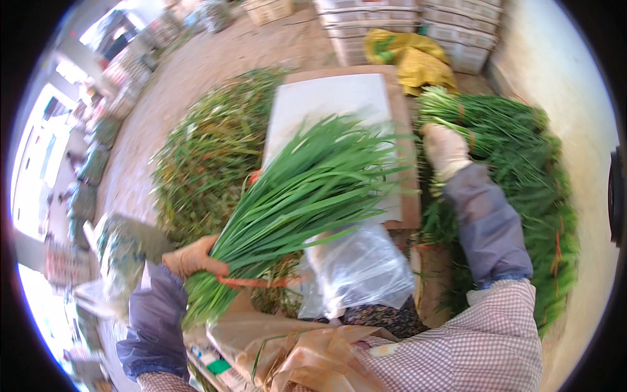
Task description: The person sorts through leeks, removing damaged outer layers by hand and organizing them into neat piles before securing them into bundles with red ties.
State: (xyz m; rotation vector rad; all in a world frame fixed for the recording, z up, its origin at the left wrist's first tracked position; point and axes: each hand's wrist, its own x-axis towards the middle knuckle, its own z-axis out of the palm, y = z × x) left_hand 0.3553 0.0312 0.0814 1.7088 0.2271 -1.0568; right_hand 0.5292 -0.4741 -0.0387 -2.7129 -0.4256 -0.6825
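My left hand, in a tan glove, grips a large bunch of long green leafy stalks, which look like garlic chives, near their pale base. The leaves fan out to the right over a white board, and a red-orange strap runs beside the base. My right hand, in a pale glove, is at the cut ends of the tied bunches stacked on the right; its fingers are partly hidden, so whether it holds one cannot be told.
Loose yellowing leaves are heaped left of the board. Clear plastic covers my lap. Beyond the board lie a yellow sack and stacked plastic crates. A wall bounds the right side; filled bags line the far left.
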